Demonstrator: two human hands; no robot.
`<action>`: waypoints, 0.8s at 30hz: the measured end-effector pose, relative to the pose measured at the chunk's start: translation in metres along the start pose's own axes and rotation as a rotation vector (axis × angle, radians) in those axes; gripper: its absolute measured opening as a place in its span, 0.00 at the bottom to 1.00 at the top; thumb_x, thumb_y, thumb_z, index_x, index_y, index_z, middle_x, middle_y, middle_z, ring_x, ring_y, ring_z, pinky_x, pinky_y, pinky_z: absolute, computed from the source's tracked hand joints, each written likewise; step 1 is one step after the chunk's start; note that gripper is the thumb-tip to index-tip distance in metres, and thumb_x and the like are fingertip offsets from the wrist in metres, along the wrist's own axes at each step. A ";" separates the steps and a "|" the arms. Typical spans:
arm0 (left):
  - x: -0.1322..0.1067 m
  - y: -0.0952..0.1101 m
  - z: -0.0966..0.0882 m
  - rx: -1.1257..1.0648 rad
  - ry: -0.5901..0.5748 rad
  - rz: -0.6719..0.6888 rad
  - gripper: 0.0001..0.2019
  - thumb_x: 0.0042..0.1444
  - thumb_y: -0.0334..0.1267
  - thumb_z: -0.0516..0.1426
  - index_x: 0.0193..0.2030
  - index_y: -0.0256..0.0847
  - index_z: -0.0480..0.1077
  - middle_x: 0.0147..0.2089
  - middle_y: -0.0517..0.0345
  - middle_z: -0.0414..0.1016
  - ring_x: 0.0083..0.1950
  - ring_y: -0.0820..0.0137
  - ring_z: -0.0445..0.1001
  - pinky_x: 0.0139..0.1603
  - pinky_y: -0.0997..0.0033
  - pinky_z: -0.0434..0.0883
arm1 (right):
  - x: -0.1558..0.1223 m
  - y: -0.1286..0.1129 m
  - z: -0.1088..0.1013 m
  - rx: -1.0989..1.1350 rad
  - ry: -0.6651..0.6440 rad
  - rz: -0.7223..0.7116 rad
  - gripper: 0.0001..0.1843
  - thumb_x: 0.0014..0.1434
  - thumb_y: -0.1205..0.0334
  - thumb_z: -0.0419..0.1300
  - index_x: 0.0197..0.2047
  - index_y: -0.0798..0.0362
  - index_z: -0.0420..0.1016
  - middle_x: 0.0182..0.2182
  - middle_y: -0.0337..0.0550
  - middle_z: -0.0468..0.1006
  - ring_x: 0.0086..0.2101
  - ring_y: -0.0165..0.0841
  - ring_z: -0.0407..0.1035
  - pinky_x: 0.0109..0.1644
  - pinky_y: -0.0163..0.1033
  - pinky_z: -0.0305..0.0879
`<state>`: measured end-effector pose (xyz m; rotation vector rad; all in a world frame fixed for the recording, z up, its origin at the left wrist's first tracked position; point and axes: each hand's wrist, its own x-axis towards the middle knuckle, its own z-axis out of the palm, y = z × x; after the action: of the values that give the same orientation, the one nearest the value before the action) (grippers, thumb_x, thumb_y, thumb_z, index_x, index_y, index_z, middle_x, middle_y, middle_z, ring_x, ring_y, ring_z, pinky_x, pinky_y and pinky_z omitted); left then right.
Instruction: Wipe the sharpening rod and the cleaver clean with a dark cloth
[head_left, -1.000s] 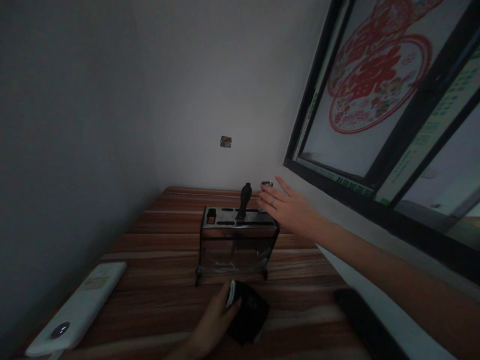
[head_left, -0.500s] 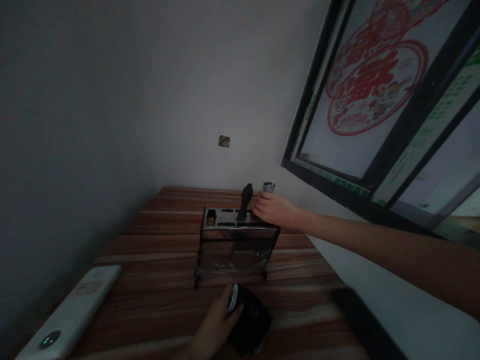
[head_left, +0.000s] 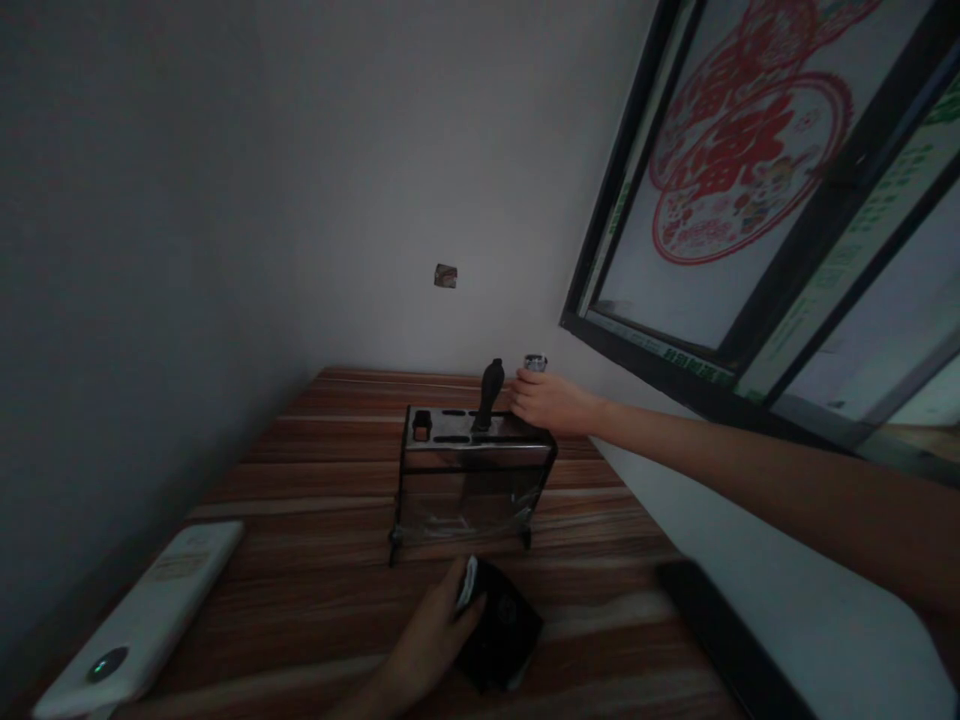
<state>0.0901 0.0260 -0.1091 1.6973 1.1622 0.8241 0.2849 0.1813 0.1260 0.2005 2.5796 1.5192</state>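
Note:
A knife rack (head_left: 480,450) with a slotted metal top, dark legs and a see-through front stands on the table. One knife (head_left: 491,390) sits in it, its black handle leaning up out of a slot. My right hand (head_left: 551,402) is closed at the rack's right end, just right of that handle. A silver-topped object (head_left: 535,362) sticks up above its fingers; the rest of it is hidden by the hand. Lower down, my left hand (head_left: 439,630) is closed on a black folded item (head_left: 501,625) with a white edge, in front of the rack.
On the wood-grain table (head_left: 315,580), a long white device (head_left: 150,620) with a round green-lit button lies at the left. A dark flat object (head_left: 727,635) lies at the right edge. Walls and a dark-framed window (head_left: 652,355) with red decorations border the table.
The view has shifted a little, so everything sits slightly higher. My right hand has moved slightly up and away from the knife handle. My left hand keeps hold of the black folded item.

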 end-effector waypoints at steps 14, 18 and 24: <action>0.000 0.004 -0.001 0.000 0.012 -0.032 0.25 0.55 0.40 0.50 0.59 0.35 0.57 0.57 0.47 0.66 0.58 0.63 0.64 0.59 0.69 0.59 | -0.005 0.030 -0.024 -0.099 -0.037 0.046 0.11 0.59 0.73 0.49 0.34 0.56 0.72 0.33 0.44 0.76 0.36 0.34 0.67 0.52 0.44 0.55; 0.000 0.002 0.000 0.019 0.013 -0.029 0.25 0.56 0.40 0.49 0.60 0.35 0.56 0.59 0.48 0.64 0.60 0.64 0.62 0.60 0.70 0.57 | -0.009 0.046 -0.040 -0.167 -0.038 0.078 0.12 0.59 0.74 0.48 0.34 0.56 0.72 0.33 0.43 0.76 0.36 0.34 0.67 0.54 0.45 0.54; 0.000 0.004 -0.002 0.018 -0.003 -0.029 0.25 0.55 0.39 0.49 0.59 0.32 0.55 0.57 0.46 0.66 0.58 0.63 0.64 0.58 0.70 0.59 | -0.024 0.071 -0.066 -0.244 -0.076 0.187 0.15 0.61 0.74 0.45 0.35 0.54 0.71 0.32 0.40 0.75 0.37 0.32 0.66 0.56 0.46 0.55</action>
<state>0.0901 0.0261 -0.1046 1.6920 1.1930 0.7952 0.2989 0.1547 0.2208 0.4726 2.3458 1.8340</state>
